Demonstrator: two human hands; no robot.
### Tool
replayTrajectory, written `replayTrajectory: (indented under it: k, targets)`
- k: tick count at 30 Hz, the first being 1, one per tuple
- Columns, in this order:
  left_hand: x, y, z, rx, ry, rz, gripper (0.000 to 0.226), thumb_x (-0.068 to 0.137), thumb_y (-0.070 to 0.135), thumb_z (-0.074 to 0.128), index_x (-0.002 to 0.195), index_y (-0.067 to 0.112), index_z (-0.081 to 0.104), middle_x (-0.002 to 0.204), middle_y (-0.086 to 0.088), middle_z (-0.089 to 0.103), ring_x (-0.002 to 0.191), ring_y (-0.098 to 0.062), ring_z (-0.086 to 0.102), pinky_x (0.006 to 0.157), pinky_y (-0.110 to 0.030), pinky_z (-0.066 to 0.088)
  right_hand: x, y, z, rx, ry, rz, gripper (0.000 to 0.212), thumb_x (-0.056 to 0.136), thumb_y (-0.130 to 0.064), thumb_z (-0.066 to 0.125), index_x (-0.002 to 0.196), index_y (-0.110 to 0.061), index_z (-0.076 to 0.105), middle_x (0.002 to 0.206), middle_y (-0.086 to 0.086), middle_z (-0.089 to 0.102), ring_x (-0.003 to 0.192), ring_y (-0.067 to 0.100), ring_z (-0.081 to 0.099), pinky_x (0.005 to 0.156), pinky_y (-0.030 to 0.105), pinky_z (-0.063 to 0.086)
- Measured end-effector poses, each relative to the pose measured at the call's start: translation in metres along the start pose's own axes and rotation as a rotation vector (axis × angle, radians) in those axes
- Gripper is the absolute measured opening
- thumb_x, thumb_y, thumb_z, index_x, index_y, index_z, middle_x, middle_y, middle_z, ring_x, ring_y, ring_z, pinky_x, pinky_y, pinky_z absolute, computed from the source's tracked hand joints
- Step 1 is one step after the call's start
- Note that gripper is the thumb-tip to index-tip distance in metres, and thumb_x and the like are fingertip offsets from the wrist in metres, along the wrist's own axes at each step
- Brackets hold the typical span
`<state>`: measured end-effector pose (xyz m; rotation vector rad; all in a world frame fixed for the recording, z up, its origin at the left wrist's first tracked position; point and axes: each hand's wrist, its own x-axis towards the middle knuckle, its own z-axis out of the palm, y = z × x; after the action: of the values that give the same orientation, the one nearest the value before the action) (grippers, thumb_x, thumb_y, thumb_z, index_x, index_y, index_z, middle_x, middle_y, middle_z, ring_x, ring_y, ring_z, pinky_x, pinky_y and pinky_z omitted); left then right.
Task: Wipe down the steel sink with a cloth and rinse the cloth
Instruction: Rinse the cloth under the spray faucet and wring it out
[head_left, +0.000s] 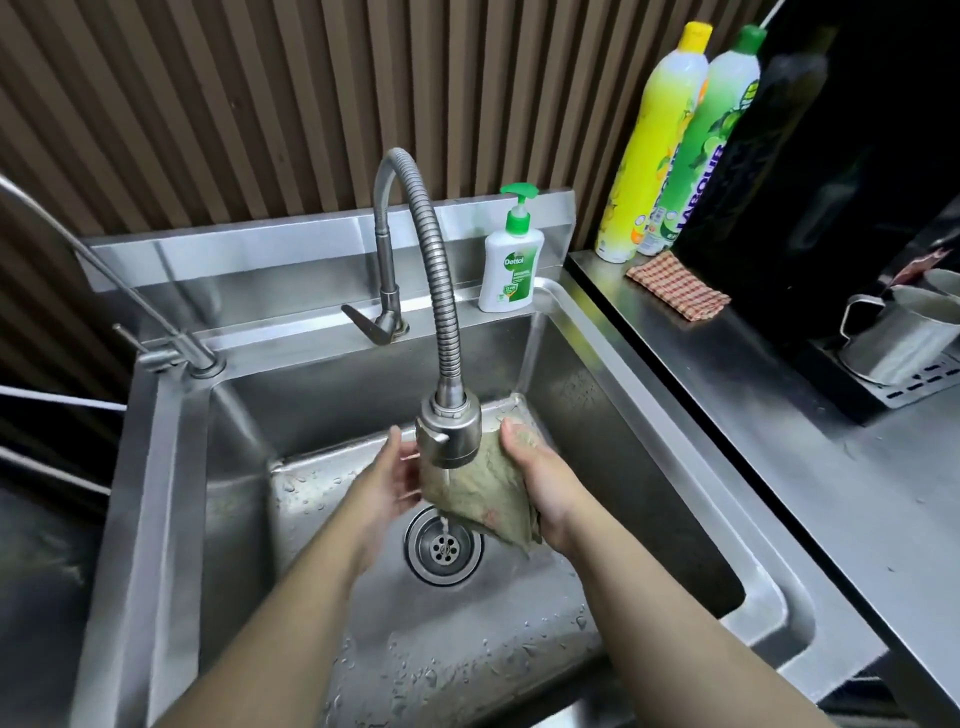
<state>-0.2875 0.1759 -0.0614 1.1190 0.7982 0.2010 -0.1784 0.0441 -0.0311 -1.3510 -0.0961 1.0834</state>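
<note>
A greenish-grey cloth (475, 493) hangs over the steel sink (171, 467), directly under the head of the flexible tap (449, 431). A thin stream of water runs off the cloth's lower tip into the drain (444, 545). My left hand (389, 483) grips the cloth's left side, its thumb up beside the tap head. My right hand (540, 483) holds the right side, thumb on top of the fabric. Water drops dot the sink floor.
A Dettol pump bottle (511, 260) stands on the sink's back ledge. The tap lever (363, 322) points left. A second thin tap (156, 343) sits at the left corner. On the right counter lie a checked cloth (678, 286), dish-soap bottles (654, 140) and a steel jug (898, 338).
</note>
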Motion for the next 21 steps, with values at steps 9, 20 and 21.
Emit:
replayTrajectory:
  k: [9, 20, 21]
  targets:
    - [-0.044, -0.023, -0.002, -0.022, 0.182, 0.113, 0.018, 0.091, 0.035, 0.053, 0.092, 0.017, 0.052, 0.107, -0.013, 0.069, 0.099, -0.024, 0.064, 0.084, -0.043, 0.049, 0.019, 0.01, 0.017, -0.149, -0.148, 0.185, 0.044, 0.093, -0.05, 0.047, 0.114, -0.013, 0.054, 0.1, 0.01, 0.071, 0.089, 0.026, 0.07, 0.074, 0.038, 0.058]
    - [-0.043, -0.017, 0.029, -0.045, 0.234, 0.093, 0.025, 0.095, 0.039, 0.045, 0.108, 0.018, 0.046, 0.106, 0.0, 0.066, 0.095, -0.019, 0.064, 0.076, -0.049, 0.055, 0.016, -0.009, -0.023, -0.428, -0.143, -0.038, 0.021, 0.097, -0.018, 0.045, 0.077, -0.022, 0.042, 0.066, 0.0, 0.05, 0.049, 0.013, 0.044, 0.042, 0.021, 0.028]
    - [-0.04, -0.016, 0.033, -0.022, 0.225, 0.095, 0.02, 0.095, 0.039, 0.044, 0.106, 0.022, 0.047, 0.105, 0.001, 0.066, 0.095, -0.02, 0.064, 0.078, -0.051, 0.054, 0.016, -0.013, -0.029, -0.487, -0.13, -0.052, 0.02, 0.098, -0.02, 0.044, 0.078, -0.022, 0.042, 0.064, -0.001, 0.048, 0.046, 0.013, 0.042, 0.04, 0.02, 0.027]
